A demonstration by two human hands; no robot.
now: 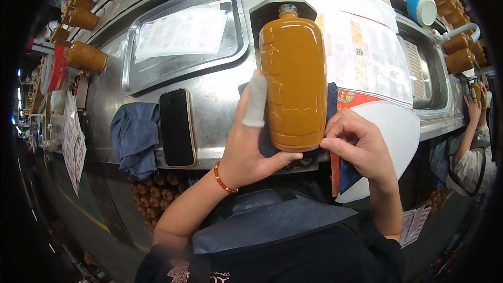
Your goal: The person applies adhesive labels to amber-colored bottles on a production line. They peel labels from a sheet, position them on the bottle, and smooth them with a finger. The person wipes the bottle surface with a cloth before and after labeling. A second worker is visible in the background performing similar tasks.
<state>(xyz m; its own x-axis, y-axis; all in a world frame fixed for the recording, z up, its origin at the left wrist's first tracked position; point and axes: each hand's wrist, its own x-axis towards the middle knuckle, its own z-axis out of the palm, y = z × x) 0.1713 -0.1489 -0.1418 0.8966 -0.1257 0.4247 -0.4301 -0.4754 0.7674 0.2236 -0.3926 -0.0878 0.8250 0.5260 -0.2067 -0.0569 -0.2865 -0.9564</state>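
An amber-brown glazed bottle (293, 81) with raised patterns and a clear glass neck lies in front of me, its neck pointing away. My left hand (247, 149) grips its lower left, fingers along the side and thumb under the base. A pale finger cot (256, 102) covers one of those fingers. At the bottle's lower right edge, my right hand (361, 144) is closed in a pinch, thumb against forefinger. Whatever sits between those fingertips is too small to make out. Under the bottle's neck end is a dark angular support (257, 13).
A metal tray (238, 21) holds printed sheets (183, 34). Left of me lie a phone (177, 128) and a blue cloth (135, 136). Label sheets (367, 47) cover the right side, before a sink (440, 89). Several brown bottles (86, 57) line the back; another person's hand (474, 109) works at far right.
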